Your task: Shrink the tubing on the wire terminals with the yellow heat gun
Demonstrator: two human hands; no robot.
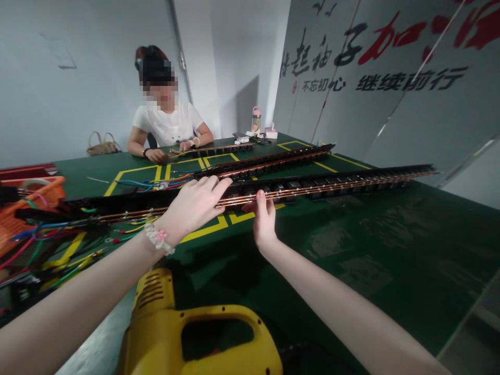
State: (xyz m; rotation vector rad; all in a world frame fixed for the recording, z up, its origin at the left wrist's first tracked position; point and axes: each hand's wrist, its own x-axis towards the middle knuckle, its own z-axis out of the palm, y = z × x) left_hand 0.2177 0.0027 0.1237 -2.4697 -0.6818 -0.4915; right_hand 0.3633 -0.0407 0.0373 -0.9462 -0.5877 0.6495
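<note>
A long black strip with copper bars (pixel 332 183) lies across the green table (pixel 390 250) in front of me. My left hand (pixel 193 204), with a bead bracelet at the wrist, rests flat on the strip, fingers stretched out toward the right. My right hand (pixel 263 219) grips the strip's near edge just to the right of the left hand, thumb on top against the copper bars and fingers curled beneath.
A yellow power tool (pixel 187 323) sits close below my arms. Coloured wires (pixel 47 234) and an orange basket (pixel 35 198) crowd the left. A second strip (pixel 273 161) lies behind. Across the table a person in white (pixel 167 125) handles wires. A bottle (pixel 255 120) stands far back.
</note>
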